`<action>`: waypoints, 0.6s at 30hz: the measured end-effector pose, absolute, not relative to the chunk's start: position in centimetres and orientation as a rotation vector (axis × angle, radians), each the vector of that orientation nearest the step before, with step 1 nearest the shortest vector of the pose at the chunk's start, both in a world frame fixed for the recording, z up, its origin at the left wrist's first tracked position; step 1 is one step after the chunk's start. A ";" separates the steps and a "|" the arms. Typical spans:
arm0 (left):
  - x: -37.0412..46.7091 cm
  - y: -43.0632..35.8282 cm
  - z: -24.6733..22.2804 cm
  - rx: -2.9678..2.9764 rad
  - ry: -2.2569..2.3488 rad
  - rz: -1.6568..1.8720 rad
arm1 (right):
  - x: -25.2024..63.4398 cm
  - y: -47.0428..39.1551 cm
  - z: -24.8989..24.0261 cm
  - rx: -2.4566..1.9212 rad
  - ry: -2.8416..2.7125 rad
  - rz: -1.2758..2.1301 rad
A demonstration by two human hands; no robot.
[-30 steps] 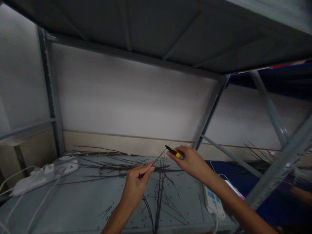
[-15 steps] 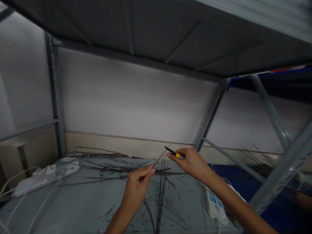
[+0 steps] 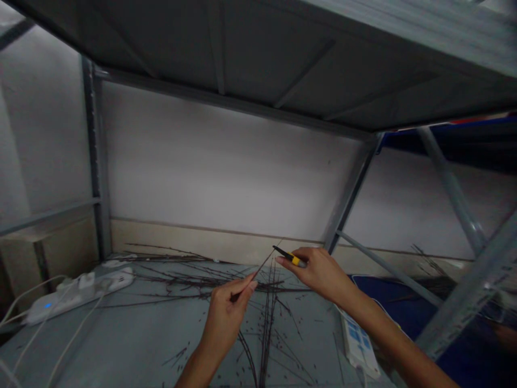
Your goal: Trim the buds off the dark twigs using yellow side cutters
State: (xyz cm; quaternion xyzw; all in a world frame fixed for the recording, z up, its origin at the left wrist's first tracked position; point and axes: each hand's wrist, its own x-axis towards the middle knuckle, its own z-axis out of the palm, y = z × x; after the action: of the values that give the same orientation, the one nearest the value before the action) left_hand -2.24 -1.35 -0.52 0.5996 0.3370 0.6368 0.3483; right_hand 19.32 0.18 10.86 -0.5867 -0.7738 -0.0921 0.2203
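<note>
Overhead, a dark shelf [image 3: 258, 48], ribbed underneath and tilted across the view. Behind, a pale wall [image 3: 226, 161] with a cream band low down. Below, a grey table [image 3: 153, 334] running up to that wall, flanked by a left post [image 3: 99, 161] and a slanting right post [image 3: 351, 194]. At far right, beyond the frame, a dark blue surface [image 3: 458, 360]. Across the back of the table, a loose pile of thin brown twigs [image 3: 194, 281], lying mostly sideways; from its right part, a narrow bundle [image 3: 265, 345] reaching to the near edge. On the left, a white power strip [image 3: 72, 300] with cables and a small blue light; on the right, a second strip [image 3: 359, 345], partly behind the forearm. Left hand [image 3: 230, 302] pinching a single twig [image 3: 264, 263] between thumb and fingers, slanted up to the right, above the pile. Right hand [image 3: 313, 268] curled round a black-and-yellow tool [image 3: 293, 257], black tip right at the held twig; contact hard to tell. Scattered over the table, tiny dark bits [image 3: 238, 370]
</note>
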 end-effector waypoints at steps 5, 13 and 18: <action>-2.3 -1.4 -0.4 1.585 0.869 1.652 | 19.3 0.2 10.8 -1.617 -2.135 -0.235; -2.1 -1.2 -0.6 1.583 0.846 1.619 | 19.0 0.5 10.3 -1.612 -2.120 -0.333; -2.4 -1.3 -0.7 1.450 0.898 1.565 | 18.9 2.0 8.7 -1.646 -2.081 -0.225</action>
State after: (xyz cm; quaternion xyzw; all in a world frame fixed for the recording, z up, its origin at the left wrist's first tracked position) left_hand -2.36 -1.34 -0.66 0.5737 0.3554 0.6192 0.4015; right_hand 18.89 1.96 8.71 -0.6003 -0.7594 -0.0820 0.2371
